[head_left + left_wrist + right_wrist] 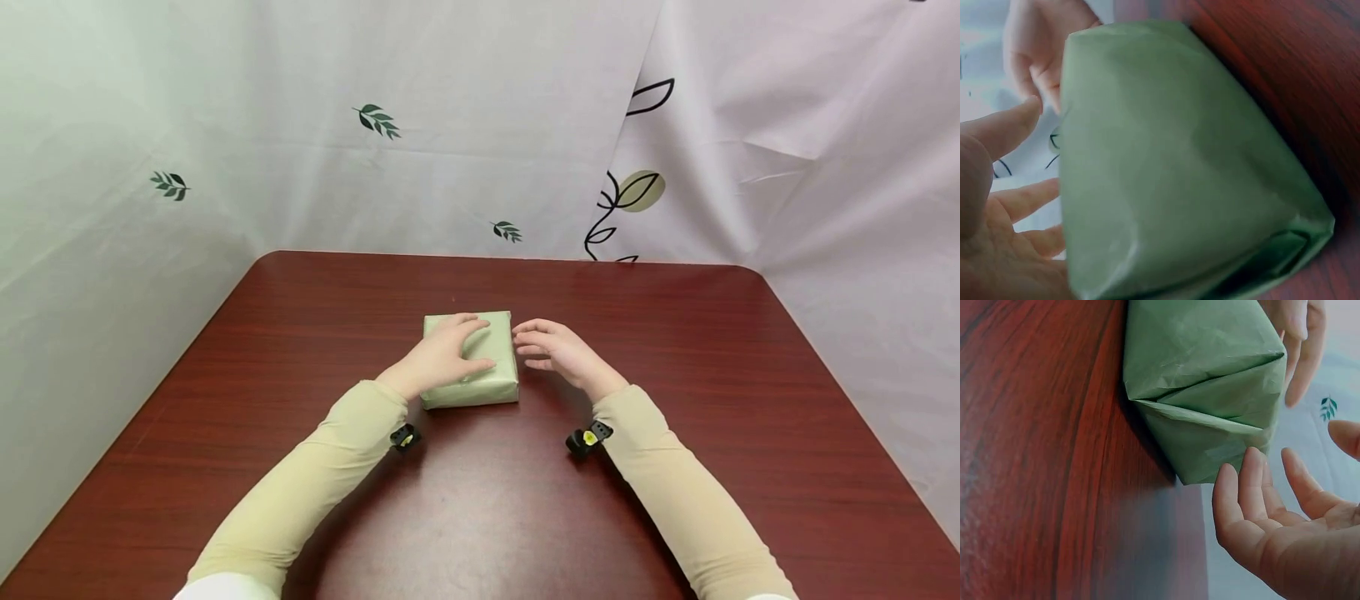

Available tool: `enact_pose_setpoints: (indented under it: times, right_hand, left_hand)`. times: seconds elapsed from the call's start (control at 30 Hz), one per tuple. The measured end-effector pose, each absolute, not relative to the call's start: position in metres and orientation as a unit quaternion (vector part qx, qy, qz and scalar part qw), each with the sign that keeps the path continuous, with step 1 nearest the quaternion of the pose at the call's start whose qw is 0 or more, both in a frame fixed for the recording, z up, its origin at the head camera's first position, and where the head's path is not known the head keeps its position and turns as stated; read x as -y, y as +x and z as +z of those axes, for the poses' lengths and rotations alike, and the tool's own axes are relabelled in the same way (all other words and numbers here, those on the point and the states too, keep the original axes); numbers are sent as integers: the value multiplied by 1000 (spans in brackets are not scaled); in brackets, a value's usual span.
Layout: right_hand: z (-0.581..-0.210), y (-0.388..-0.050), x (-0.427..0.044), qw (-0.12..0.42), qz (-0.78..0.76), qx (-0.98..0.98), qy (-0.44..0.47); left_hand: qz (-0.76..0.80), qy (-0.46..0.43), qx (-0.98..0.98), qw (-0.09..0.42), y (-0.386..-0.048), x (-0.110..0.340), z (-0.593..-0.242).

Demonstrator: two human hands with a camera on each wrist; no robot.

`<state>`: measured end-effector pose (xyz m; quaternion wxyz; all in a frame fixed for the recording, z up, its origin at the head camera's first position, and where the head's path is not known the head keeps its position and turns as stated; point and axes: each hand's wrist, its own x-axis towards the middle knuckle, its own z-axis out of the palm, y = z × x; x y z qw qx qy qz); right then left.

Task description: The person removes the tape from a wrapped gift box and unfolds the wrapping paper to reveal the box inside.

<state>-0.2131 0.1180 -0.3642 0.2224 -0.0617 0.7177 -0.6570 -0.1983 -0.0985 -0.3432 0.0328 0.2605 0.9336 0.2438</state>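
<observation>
A box wrapped in pale green paper lies on the dark red wooden table. Over its top left part hovers or rests my left hand, thumb and fingers spread; whether it touches the paper I cannot tell. In the left wrist view, the wrapped box fills the middle, with the fingers along its top side. My right hand is just off the box's right side, fingers loosely bent and holding nothing. The right wrist view shows folded paper flaps on the box's end close to the right fingertips.
The wooden table runs back to a white cloth backdrop printed with leaves, and similar cloth hangs at both sides. A black band with a yellow mark sits at the right wrist, another band at the left.
</observation>
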Motion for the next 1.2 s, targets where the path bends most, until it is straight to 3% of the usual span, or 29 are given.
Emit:
enact_pose_setpoints:
  times: [0.37,0.8,1.2]
  right_hand:
    - [-368,-208,-115,174,-565,-795,-135]
    - [-373,-207,-119,107,-469,-851,-209]
    - [-377,-206,-121,55,-445,-854,-264]
  left_hand:
    - [166,271,-948,6,-193,90,-350]
    - [127,282,-949,62,-190,88,-355]
    - [71,281,-955,58,-184,88,-361]
